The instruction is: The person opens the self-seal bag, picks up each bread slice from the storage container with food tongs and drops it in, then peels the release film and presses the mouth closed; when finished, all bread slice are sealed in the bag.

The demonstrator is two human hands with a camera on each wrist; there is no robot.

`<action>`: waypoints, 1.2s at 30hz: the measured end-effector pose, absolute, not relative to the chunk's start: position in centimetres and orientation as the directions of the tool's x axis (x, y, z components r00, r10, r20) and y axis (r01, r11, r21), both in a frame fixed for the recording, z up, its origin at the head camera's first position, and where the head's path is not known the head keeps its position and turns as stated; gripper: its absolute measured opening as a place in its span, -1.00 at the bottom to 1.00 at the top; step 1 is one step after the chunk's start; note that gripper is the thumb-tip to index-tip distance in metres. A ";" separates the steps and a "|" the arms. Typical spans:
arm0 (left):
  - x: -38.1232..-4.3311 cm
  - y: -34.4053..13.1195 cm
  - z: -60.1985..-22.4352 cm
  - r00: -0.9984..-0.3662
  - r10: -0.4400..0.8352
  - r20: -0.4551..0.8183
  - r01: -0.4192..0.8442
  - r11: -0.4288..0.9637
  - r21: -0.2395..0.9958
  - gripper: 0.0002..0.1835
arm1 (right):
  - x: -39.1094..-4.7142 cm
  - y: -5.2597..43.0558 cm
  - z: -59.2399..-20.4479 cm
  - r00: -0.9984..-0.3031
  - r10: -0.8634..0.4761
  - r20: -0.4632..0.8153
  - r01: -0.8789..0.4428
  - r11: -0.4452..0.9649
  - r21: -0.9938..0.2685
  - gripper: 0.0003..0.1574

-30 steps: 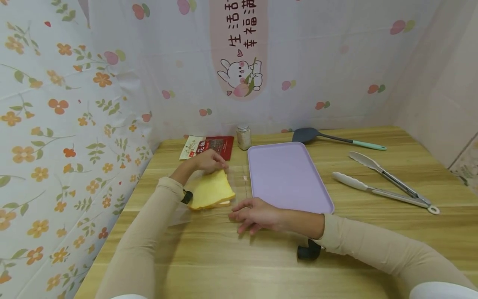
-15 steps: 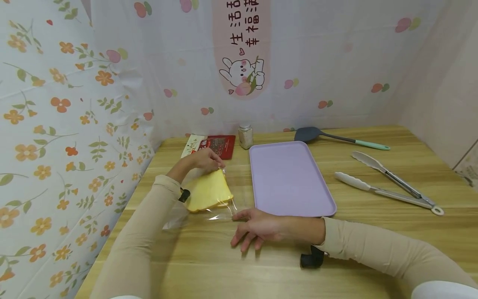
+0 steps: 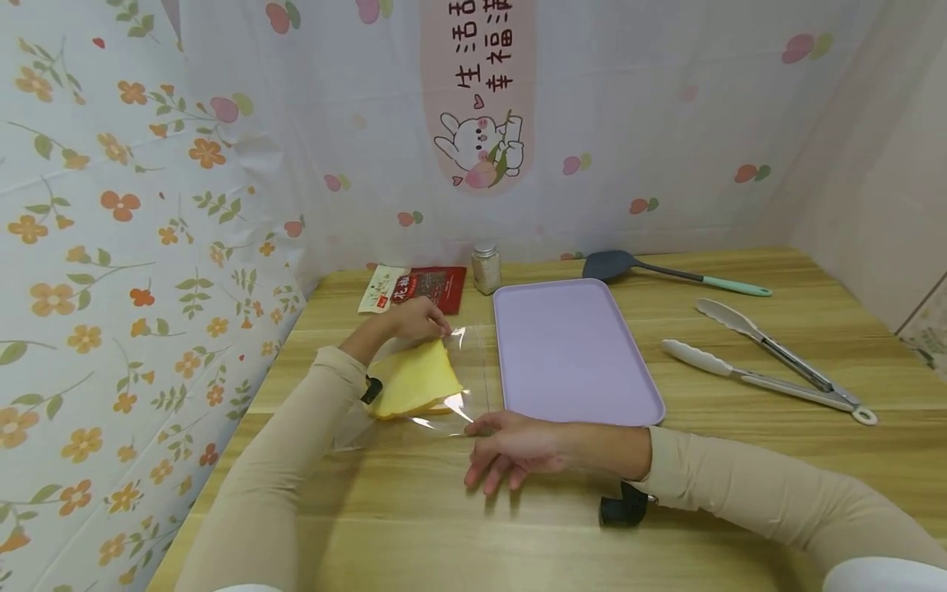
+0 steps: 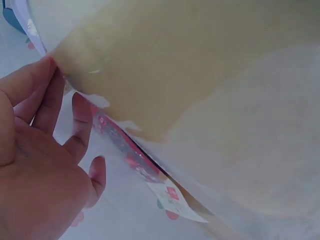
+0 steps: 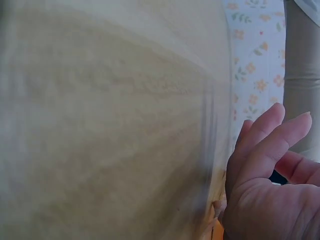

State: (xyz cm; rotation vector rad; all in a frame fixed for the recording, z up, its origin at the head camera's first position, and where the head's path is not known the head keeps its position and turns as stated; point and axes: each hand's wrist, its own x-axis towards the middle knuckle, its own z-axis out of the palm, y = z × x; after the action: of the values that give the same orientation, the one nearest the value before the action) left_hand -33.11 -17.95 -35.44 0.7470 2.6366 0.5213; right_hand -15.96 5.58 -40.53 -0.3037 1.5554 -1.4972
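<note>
Two yellow bread slices [image 3: 418, 380], one mostly hidden under the other, lie at a clear plastic bag [image 3: 475, 370] on the left of the table. My left hand [image 3: 418, 318] pinches the bag's far edge between thumb and fingertips, as the left wrist view shows, its other fingers loosely bent. At the near right corner my right hand [image 3: 518, 448] pinches the film with thumb and forefinger, the remaining fingers spread. In the right wrist view the clear film [image 5: 125, 125] runs in creases toward that hand, whose pinching tips are mostly hidden.
A lilac tray [image 3: 573, 353] lies right of the bag. Behind are a red spice packet [image 3: 444, 289] and a glass jar [image 3: 485, 270]. A dark spatula [image 3: 608, 265] with a mint handle lies at the back, and open tongs [image 3: 784, 386] at the right.
The bag's near right corner has come up with my right hand, and the film shows bright glints. My right hand's lower fingers have spread downward. My left hand stays at the far edge.
</note>
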 end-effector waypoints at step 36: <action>-33.5 -13.7 -36.1 -0.823 0.512 -0.246 0.365 0.809 0.460 -0.71 | -26.0 7.7 -36.9 -0.854 -0.486 -0.187 -0.138 0.557 -0.819 -0.64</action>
State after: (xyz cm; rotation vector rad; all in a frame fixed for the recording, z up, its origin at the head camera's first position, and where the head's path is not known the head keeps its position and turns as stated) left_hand -33.51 -13.68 -36.14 0.6628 2.6346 0.5658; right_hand -26.04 7.71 -36.93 -0.5069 2.4012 -1.2138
